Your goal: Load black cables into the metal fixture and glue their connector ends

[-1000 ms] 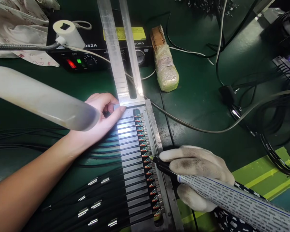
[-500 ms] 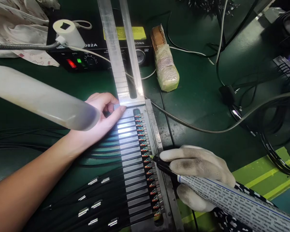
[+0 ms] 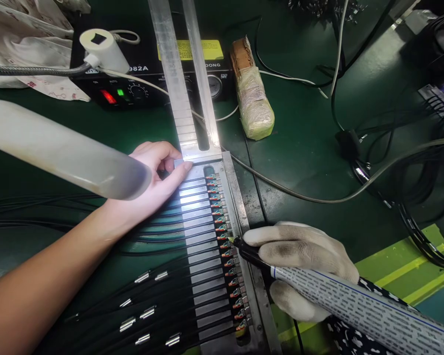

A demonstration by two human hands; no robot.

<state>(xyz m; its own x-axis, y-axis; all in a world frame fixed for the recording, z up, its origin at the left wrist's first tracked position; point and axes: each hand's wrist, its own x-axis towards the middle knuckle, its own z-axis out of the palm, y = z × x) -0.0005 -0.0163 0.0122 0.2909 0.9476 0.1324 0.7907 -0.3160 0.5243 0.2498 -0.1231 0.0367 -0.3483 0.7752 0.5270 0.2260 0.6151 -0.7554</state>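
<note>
A metal fixture [image 3: 202, 256] holds a row of several black cables whose ends show small connectors with orange and green wires [image 3: 222, 228]. My bare left hand [image 3: 163, 165] grips the fixture's upper left corner between thumb and fingers. In a white glove, my right hand [image 3: 303, 261] is closed around a dispensing tube [image 3: 355, 301] with printed text and a black nozzle. The nozzle's pale tip meets or nearly touches a connector midway down the row; exact contact cannot be told.
Over my left forearm hangs a pale round pipe [image 3: 66, 148]. A black control box [image 3: 144, 91] stands at the back, beside a film-wrapped block [image 3: 257, 106]. Loose cables [image 3: 311, 198] cross the right side. A second metal frame [image 3: 173, 74] lies beyond the fixture.
Almost everything is as before. My right hand and the tube have shifted very slightly to the left.
</note>
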